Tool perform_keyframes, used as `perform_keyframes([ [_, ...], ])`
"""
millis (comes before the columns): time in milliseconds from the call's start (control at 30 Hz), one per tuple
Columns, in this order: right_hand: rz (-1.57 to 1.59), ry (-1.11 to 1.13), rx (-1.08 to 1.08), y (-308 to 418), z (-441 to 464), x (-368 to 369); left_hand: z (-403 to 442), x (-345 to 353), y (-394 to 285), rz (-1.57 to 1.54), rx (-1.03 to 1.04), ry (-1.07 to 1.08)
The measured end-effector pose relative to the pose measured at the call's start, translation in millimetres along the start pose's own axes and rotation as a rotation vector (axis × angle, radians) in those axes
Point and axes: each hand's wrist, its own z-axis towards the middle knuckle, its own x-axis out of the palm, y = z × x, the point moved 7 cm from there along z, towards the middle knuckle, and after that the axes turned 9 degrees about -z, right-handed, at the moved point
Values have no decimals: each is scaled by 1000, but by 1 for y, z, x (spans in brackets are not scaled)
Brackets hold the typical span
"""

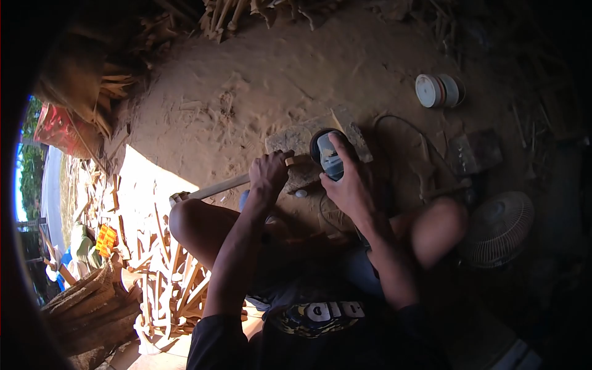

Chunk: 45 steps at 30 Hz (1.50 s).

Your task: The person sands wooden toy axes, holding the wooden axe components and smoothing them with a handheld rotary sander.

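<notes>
My left hand [269, 174] is closed around a long wooden stick [221, 187]. One end of the stick lies toward my bent knee on the left, and the other reaches close to the grinder's round head. In my right hand [353, 190] is a grey and black angle grinder [331, 158], my index finger stretched along its body. Whether its disc touches the wood is hidden. Beneath both lies a rough, flat block [287, 139] on the dirt floor. A small whitish round thing [301, 193] rests just in front of the block.
Cut wood pieces [163, 277] are heaped in sunlight at the left. A cord [410, 123] curves over the dirt on the right, with a white cylindrical container [430, 90] beyond it. A fan [502, 225] stands beside my right knee. At far left hangs a red sack [65, 131].
</notes>
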Motion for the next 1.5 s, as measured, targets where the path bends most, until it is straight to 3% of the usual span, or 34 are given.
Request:
perform_keyframes([
  [500, -10, -6, -17, 7, -1, -6, 2, 1, 1, -9, -40, 19],
  [700, 36, -26, -44, -2, -6, 1, 14, 11, 14, -25, 9, -86],
  [800, 88, -22, 2, -9, -9, -6, 18, 8, 17, 50, -62, 36],
  [867, 291, -158, -85, -19, -6, -12, 20, -8, 17, -67, -2, -78],
  [1000, 526, -200, 37, -45, -1, -48, 49, -64, 25, -319, 137, -412],
  [1100, 483, -350, 41, -49, -1, -90, 59, -104, 25, -583, 242, -664],
  [1133, 479, -386, 58, -52, -1, -98, 61, -116, 20, -649, 516, -809],
  [1200, 435, -469, 57, -62, -2, -109, 67, -81, 33, -942, 329, -639],
  [1300, 374, -501, 64, -59, -5, -116, 32, -18, 19, -1205, -56, -197],
  [1367, 353, -458, 61, -56, -6, -110, 16, 34, 14, -1254, -73, -35],
  [1433, 337, -402, 54, -52, -7, -101, 3, 86, 17, -1395, -60, -292],
  [1500, 328, -334, 36, -39, -7, -86, -13, 92, 3, -1540, -135, -121],
])
